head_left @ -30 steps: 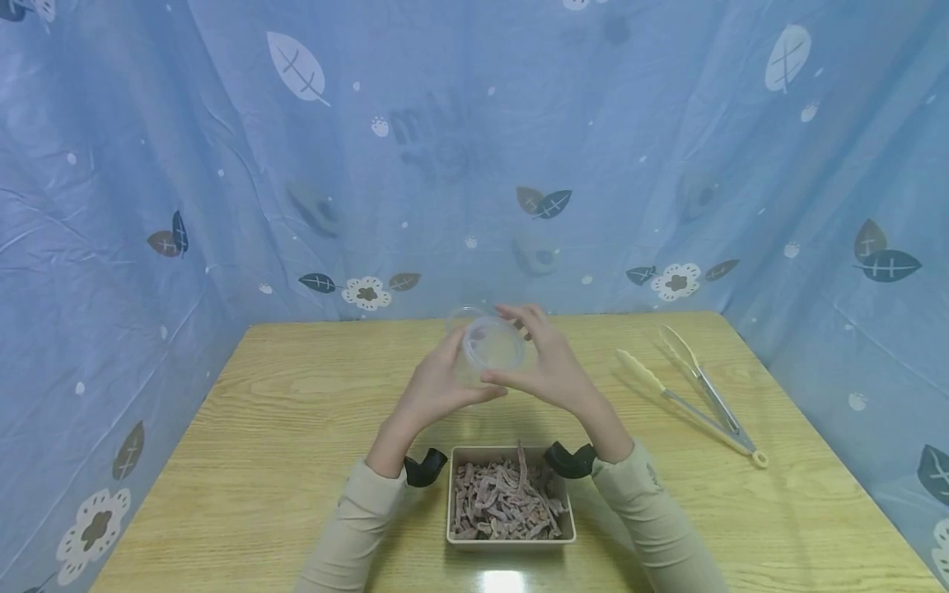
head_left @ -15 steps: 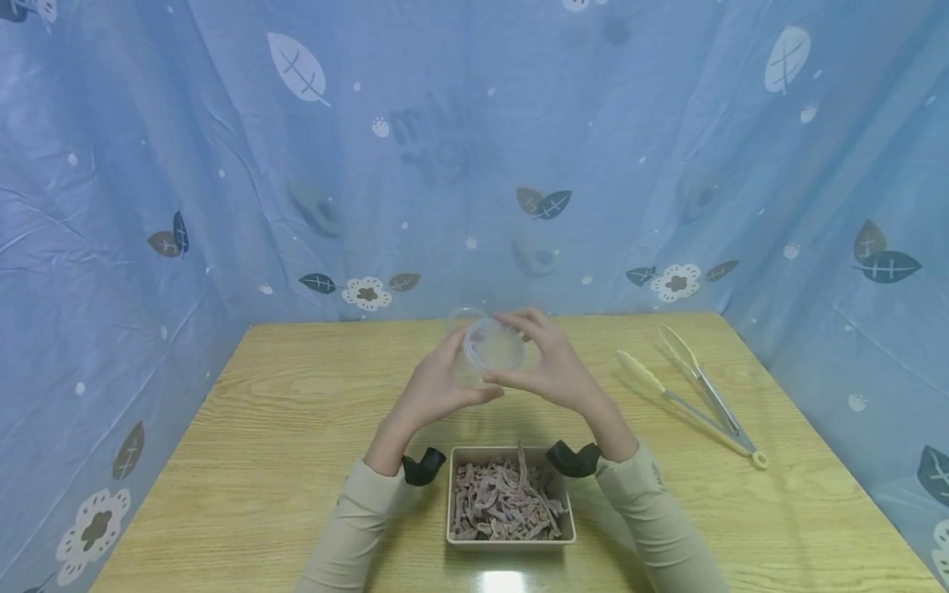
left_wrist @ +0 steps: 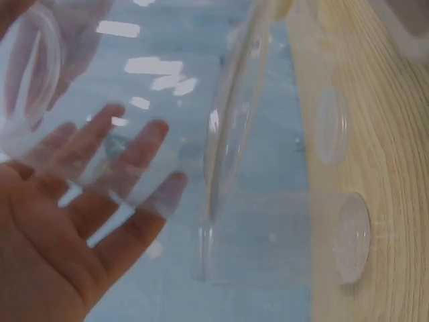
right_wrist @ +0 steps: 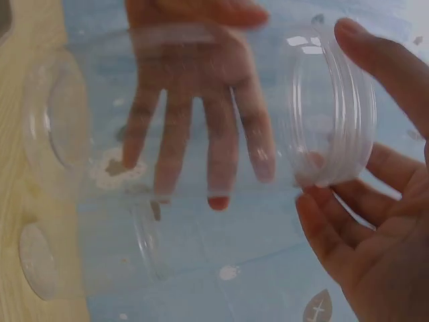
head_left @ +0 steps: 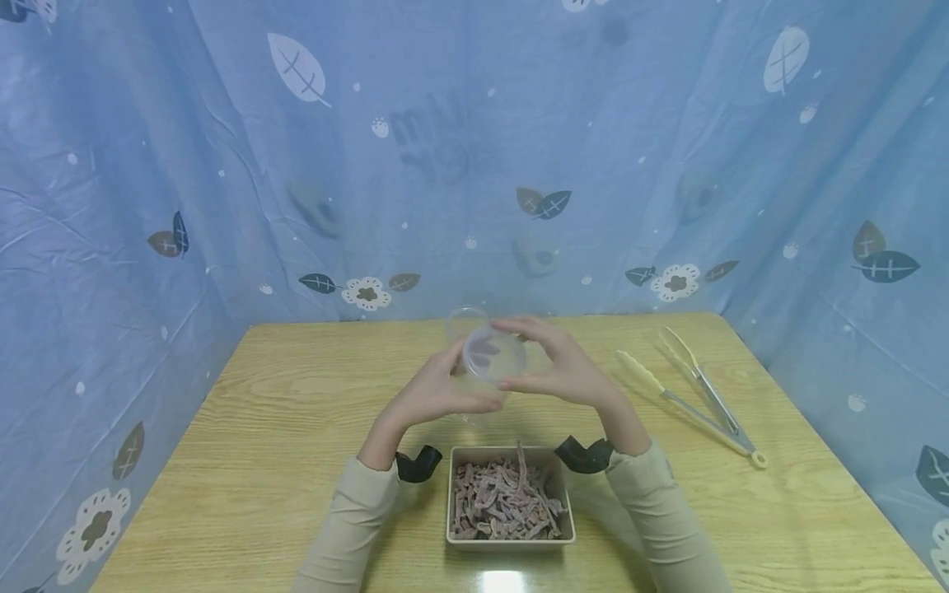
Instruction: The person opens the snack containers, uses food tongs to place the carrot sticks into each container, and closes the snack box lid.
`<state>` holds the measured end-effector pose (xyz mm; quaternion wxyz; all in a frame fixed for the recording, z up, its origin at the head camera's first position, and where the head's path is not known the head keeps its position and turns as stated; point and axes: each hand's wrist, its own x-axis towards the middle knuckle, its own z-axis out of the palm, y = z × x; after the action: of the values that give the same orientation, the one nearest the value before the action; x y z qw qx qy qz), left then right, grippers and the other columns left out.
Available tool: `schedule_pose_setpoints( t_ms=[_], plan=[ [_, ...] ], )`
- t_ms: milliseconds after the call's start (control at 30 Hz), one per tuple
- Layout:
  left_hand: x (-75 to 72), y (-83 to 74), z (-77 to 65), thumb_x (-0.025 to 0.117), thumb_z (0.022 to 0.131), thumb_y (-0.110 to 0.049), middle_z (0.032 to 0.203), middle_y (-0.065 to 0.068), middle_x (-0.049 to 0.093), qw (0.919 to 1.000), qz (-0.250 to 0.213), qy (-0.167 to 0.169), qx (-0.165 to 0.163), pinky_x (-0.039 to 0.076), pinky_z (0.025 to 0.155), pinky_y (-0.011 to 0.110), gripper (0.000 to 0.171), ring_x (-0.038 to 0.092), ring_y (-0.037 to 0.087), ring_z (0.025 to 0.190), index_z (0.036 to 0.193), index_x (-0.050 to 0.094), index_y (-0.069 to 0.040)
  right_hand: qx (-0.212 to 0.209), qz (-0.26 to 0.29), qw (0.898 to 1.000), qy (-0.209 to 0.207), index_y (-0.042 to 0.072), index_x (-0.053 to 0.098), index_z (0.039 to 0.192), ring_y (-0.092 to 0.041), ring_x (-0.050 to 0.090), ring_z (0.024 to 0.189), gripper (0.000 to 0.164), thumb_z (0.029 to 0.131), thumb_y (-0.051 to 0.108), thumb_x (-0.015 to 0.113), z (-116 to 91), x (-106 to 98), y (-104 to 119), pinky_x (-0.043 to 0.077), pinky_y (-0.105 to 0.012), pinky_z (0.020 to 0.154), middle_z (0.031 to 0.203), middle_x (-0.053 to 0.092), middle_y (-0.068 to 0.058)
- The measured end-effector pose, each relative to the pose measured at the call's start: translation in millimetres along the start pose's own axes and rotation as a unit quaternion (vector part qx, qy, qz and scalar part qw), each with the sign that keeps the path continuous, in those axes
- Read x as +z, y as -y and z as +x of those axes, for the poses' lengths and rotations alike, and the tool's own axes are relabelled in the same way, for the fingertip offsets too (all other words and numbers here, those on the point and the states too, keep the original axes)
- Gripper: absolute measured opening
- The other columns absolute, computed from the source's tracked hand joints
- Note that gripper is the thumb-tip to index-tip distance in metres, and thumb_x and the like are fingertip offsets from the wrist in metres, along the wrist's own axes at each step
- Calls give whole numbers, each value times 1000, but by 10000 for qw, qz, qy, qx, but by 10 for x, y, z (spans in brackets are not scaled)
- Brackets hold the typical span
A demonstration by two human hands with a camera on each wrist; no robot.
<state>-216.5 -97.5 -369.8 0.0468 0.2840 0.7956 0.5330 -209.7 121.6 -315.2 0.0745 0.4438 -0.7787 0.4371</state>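
A clear plastic jar is held upright above the table between both hands. My left hand grips its body from the side; in the right wrist view those fingers show through the clear wall. My right hand spans the clear lid at the jar's top, thumb on the near side and fingers on the far side. Whether the lid sits fully on the rim, I cannot tell. Just behind stands a second clear jar, partly hidden by the hands in the head view.
A loose clear disc like a lid lies on the wooden table. Near the front is a beige tray filled with brownish dried strips. Tongs with cream tips lie spread at the right. A blue patterned curtain surrounds the table.
My right hand has shifted slightly right and toward me, still at the lid. The left hand has moved slightly left. Tray, tongs and second jar stay put.
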Motion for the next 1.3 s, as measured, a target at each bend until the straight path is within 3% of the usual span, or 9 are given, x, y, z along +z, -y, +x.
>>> schedule_pose_setpoints(
  t_ms=[133,233,433,567,833,1000,1300],
  plan=[
    [-2,-15,-11,86,62,-27,127,-3,53,9997,57,180,-130,45,95,41,96,53,15,112,141,31,-30,-151,343,9991,196,-4,48,130,-24,44,124,66,70,2,77,-44,-51,5,38,-44,104,135,49,-16],
    [-13,-64,-37,85,63,-26,126,-1,53,9994,36,316,-116,45,95,40,94,52,15,112,140,32,-27,-384,555,9972,313,-2,46,132,-23,42,127,69,70,2,77,-70,-42,-125,35,-44,107,137,47,-15],
    [-62,-195,-103,83,66,-16,128,0,52,9973,-333,600,274,39,102,44,90,50,20,117,141,35,-23,-794,939,9907,588,0,42,136,-26,39,130,72,73,5,76,-83,-1,-301,32,-42,110,140,44,-13],
    [-89,-203,-115,82,66,-13,134,4,49,9967,-226,685,374,37,103,47,88,47,22,121,141,37,-20,-845,1098,9877,723,-1,41,136,-27,36,132,71,74,3,74,-88,7,-305,30,-42,111,142,41,-14],
    [-117,-215,-109,80,69,-11,137,8,46,9968,-91,718,348,39,101,45,83,45,23,122,140,39,-13,-656,1177,9880,755,-1,39,138,-27,30,136,70,75,-1,70,-106,6,-309,26,-43,113,145,37,-14],
    [-151,-165,-121,80,71,-15,135,8,49,9971,-86,734,158,38,103,44,85,49,22,120,143,34,-15,-467,1010,9926,475,1,38,139,-24,31,136,71,75,-5,69,-121,-44,-296,25,-44,113,145,38,-11],
    [-238,-34,-129,81,69,-13,133,6,51,9990,198,304,252,39,103,45,84,48,29,122,140,38,-14,143,508,9984,182,-7,42,133,-30,44,125,66,75,-1,72,-82,-146,-173,36,-47,105,136,46,-20]
  ],
)
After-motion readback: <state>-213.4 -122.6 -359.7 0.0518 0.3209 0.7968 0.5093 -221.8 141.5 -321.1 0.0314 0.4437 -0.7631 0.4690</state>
